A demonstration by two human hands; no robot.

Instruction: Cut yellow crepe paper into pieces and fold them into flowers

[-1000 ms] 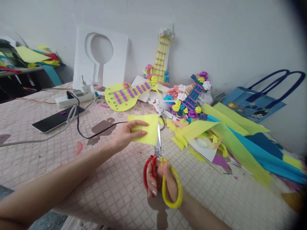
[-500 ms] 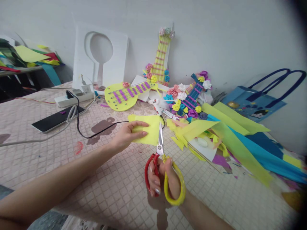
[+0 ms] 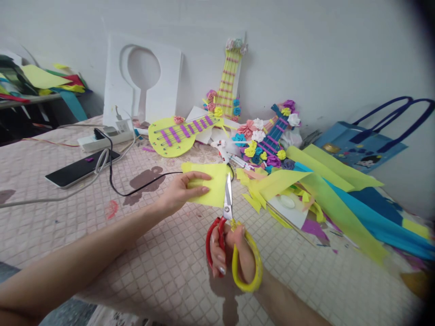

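Note:
Between the thumb and fingers of my left hand (image 3: 185, 190) is a piece of yellow crepe paper (image 3: 215, 183), held up over the table. My right hand (image 3: 234, 253) is closed in the handles of a pair of scissors (image 3: 228, 209), one handle red and the other yellow. The scissors point away from me, and their blades lie along the right edge of the paper. Just beyond the paper rests a white glue gun (image 3: 222, 149), its black cord running off to the left behind my left hand.
A yellow paper guitar (image 3: 175, 138) and a flower-trimmed blue guitar (image 3: 272, 138) lie at the back. Crepe strips and scraps (image 3: 340, 199) cover the right side near a blue bag (image 3: 360, 145). Leftward are a phone (image 3: 79, 170), a power strip (image 3: 105, 140) and a white foam board (image 3: 163, 81).
Almost nothing differs. The scissors have shifted very slightly at the paper's right edge, while my left hand keeps its hold in the same place.

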